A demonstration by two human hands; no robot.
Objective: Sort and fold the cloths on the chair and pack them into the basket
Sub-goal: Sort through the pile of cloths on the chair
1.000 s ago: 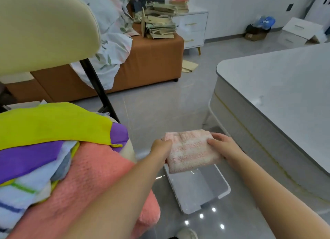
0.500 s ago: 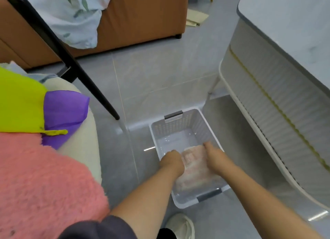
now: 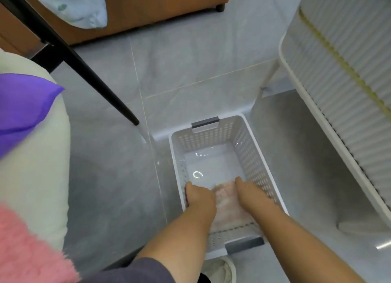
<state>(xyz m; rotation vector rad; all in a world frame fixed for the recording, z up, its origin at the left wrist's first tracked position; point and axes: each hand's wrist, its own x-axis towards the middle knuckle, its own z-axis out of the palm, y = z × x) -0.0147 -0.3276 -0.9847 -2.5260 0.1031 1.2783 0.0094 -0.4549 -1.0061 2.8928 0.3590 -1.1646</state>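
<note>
Both hands down inside white basket [image 3: 249, 147], lower centre of frame: left hand [image 3: 200, 196] and right hand [image 3: 250, 190] press either side of folded pink cloth [image 3: 225, 195] lying on basket's near floor. Grip looks flat-fingered, holding cloth edges. Purple cloth [image 3: 23, 107] and fluffy pink cloth [image 3: 27, 246] sit on chair [image 3: 42, 166], left edge.

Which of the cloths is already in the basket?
The pale pink folded cloth, between both hands at the basket's near end. The purple cloth and fluffy pink cloth remain on the chair.
</note>
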